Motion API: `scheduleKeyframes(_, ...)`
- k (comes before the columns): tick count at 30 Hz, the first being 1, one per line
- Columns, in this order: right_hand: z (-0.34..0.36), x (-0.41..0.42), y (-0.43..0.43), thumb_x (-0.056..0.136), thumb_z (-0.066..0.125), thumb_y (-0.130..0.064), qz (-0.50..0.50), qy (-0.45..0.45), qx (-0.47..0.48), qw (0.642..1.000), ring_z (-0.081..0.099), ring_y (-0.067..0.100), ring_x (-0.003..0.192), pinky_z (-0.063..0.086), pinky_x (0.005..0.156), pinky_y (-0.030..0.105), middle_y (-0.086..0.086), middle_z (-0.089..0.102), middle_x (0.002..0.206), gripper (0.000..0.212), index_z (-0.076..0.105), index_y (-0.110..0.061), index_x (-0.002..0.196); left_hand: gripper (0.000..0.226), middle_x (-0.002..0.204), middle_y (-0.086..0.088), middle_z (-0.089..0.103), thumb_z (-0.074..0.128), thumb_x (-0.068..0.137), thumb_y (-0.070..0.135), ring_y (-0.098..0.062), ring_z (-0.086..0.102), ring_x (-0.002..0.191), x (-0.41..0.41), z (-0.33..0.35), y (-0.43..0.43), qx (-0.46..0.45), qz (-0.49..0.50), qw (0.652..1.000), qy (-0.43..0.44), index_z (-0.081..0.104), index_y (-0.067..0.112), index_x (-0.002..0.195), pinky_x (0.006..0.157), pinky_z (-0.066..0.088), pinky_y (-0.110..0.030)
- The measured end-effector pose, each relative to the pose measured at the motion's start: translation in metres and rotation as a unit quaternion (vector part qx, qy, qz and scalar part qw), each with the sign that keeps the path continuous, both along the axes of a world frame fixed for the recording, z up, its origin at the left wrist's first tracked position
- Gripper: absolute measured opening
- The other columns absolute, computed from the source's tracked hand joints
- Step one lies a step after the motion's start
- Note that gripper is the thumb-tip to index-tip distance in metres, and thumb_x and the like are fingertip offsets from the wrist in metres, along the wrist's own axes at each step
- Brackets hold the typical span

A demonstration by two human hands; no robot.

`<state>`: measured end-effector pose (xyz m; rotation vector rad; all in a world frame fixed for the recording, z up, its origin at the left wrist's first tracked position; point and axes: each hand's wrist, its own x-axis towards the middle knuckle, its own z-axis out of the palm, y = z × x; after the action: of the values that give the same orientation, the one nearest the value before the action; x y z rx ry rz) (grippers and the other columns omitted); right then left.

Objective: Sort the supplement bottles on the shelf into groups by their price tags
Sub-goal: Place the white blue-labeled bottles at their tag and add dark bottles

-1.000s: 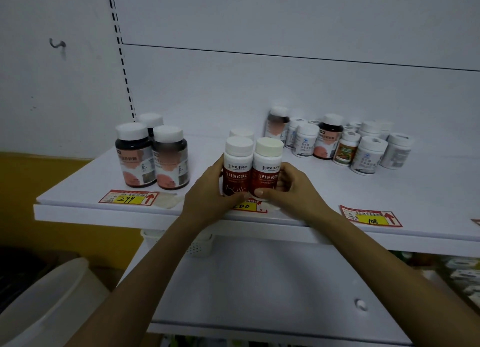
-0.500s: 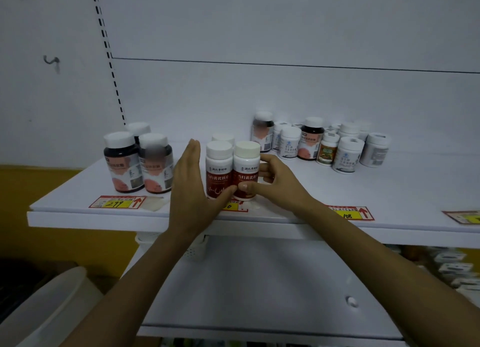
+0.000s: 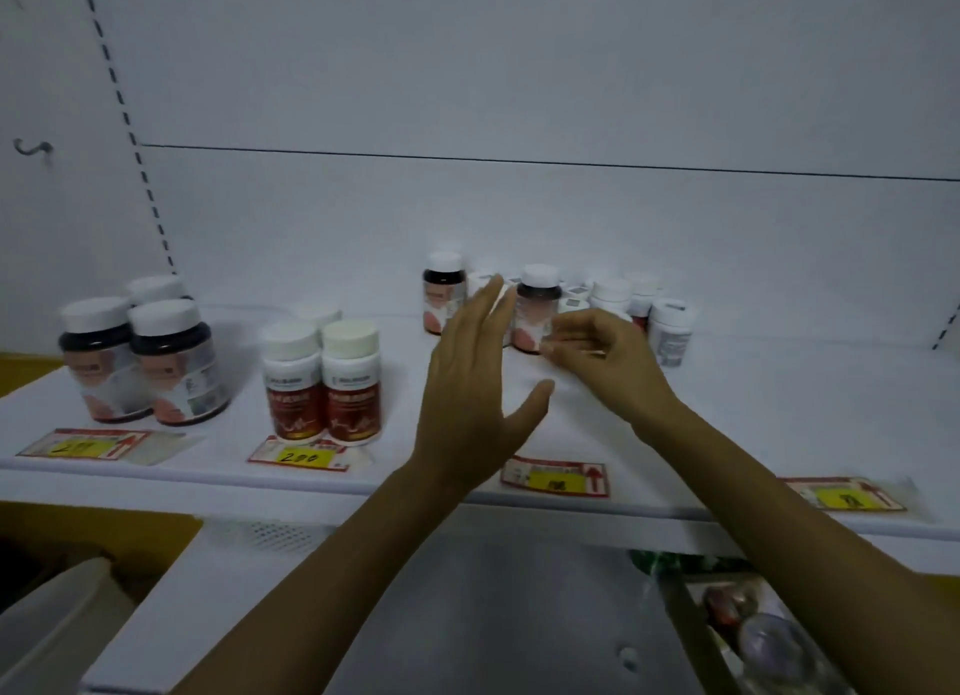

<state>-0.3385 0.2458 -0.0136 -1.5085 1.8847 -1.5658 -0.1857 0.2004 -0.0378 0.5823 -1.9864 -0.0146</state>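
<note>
Now both hands were raised before the far bottle cluster (image 3: 613, 304).
Left hand (image 3: 475, 377) was spread flat; right hand (image 3: 605, 359) was curled loosely, nothing gripped.

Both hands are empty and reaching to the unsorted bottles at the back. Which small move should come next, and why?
Probably close the right hand on the dark bottle nearest it: its type matches the dark bottles at the far-left tag, so it likely belongs there.
</note>
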Motion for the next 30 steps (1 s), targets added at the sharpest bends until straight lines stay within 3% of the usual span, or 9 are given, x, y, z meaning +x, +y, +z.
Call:
scheduleKeyframes(3,-0.006,-0.046,0.008,0.082,0.070,-0.019,-0.100,-0.150,-0.063,0.982,0.063,0.015,0.097,0.053,0.084,0.026,-0.007,0.064,0.094,0.032,0.061,-0.011,0.112,0.080,0.152,-0.004,0.028,0.058,0.082,0.049,-0.016,0.023,0.140,-0.036,-0.015,0.008,0.120,-0.024,0.991,-0.051,0.023,0.015,0.145,0.114,0.022,-0.032)
scheduleKeyframes(7,-0.034,-0.078,-0.007,0.074,0.077,-0.025,-0.110,-0.190,-0.026,0.975,0.062,0.018,0.104,0.050,0.094,0.035,0.002,0.064,0.112,0.053,0.050,-0.012,0.118,0.076,0.153,0.002,0.026,0.057,0.082,0.052,-0.015,0.025,0.139,-0.057,-0.026,0.004,0.268,-0.006,0.957,-0.106,0.024,0.023,0.144,0.112,0.024,-0.033)
scheduleKeyframes(11,-0.049,-0.078,-0.024,0.069,0.081,-0.031,-0.089,-0.157,0.019,0.983,0.057,0.017,0.106,0.046,0.089,0.028,0.002,0.058,0.121,0.065,0.046,-0.012,0.121,0.066,0.143,0.004,0.043,0.060,0.080,0.052,-0.013,0.043,0.126,-0.051,-0.026,0.001,0.373,-0.002,0.917,-0.144,0.038,0.027,0.136,0.103,0.039,-0.032)
scheduleKeyframes(15,-0.049,-0.081,-0.031,0.073,0.079,-0.026,-0.101,-0.088,0.048,0.990,0.057,0.023,0.114,0.046,0.090,0.031,0.006,0.059,0.127,0.060,0.050,-0.009,0.122,0.059,0.136,0.004,0.050,0.061,0.079,0.051,-0.011,0.049,0.117,-0.055,-0.022,0.004,0.385,0.004,0.914,-0.126,0.045,0.028,0.131,0.093,0.041,-0.025)
scheduleKeyframes(19,-0.052,-0.081,-0.029,0.073,0.078,-0.031,-0.108,-0.060,0.066,0.990,0.060,0.022,0.106,0.046,0.083,0.029,0.007,0.061,0.121,0.054,0.055,-0.009,0.115,0.059,0.136,0.004,0.050,0.063,0.078,0.049,-0.012,0.049,0.117,-0.056,-0.023,0.006,0.399,0.010,0.910,-0.117,0.045,0.027,0.131,0.095,0.042,-0.027)
scheduleKeyframes(22,-0.044,-0.069,-0.019,0.076,0.076,-0.031,-0.041,-0.111,0.057,0.991,0.061,0.018,0.104,0.049,0.083,0.026,0.004,0.063,0.119,0.051,0.057,-0.009,0.118,0.064,0.137,0.004,0.048,0.066,0.077,0.046,-0.010,0.049,0.116,-0.053,-0.019,0.007,0.402,0.005,0.913,-0.067,0.042,0.026,0.133,0.096,0.042,-0.027)
scheduleKeyframes(25,-0.028,-0.054,0.001,0.083,0.070,-0.026,0.111,-0.172,0.050,0.977,0.063,0.010,0.094,0.048,0.070,0.014,-0.001,0.066,0.112,0.042,0.059,-0.009,0.120,0.067,0.136,0.004,0.050,0.068,0.076,0.041,-0.010,0.052,0.115,-0.049,-0.016,0.010,0.402,-0.016,0.915,-0.015,0.041,0.023,0.135,0.095,0.044,-0.026)
scheduleKeyframes(27,-0.026,-0.048,0.011,0.086,0.064,-0.026,0.190,-0.184,0.060,0.963,0.065,0.009,0.093,0.052,0.076,0.018,0.000,0.067,0.113,0.034,0.060,-0.012,0.117,0.063,0.129,0.003,0.057,0.068,0.077,0.039,-0.011,0.059,0.107,-0.045,-0.015,0.015,0.406,-0.030,0.913,-0.005,0.044,0.023,0.133,0.089,0.050,-0.026)
scheduleKeyframes(30,-0.034,-0.045,0.019,0.089,0.060,-0.027,0.227,-0.192,0.076,0.952,0.065,0.016,0.098,0.054,0.088,0.030,0.000,0.069,0.107,0.020,0.061,-0.019,0.108,0.050,0.110,0.001,0.066,0.070,0.078,0.032,-0.013,0.067,0.087,-0.036,-0.013,0.023,0.421,-0.052,0.905,-0.008,0.051,0.025,0.123,0.075,0.056,-0.023)
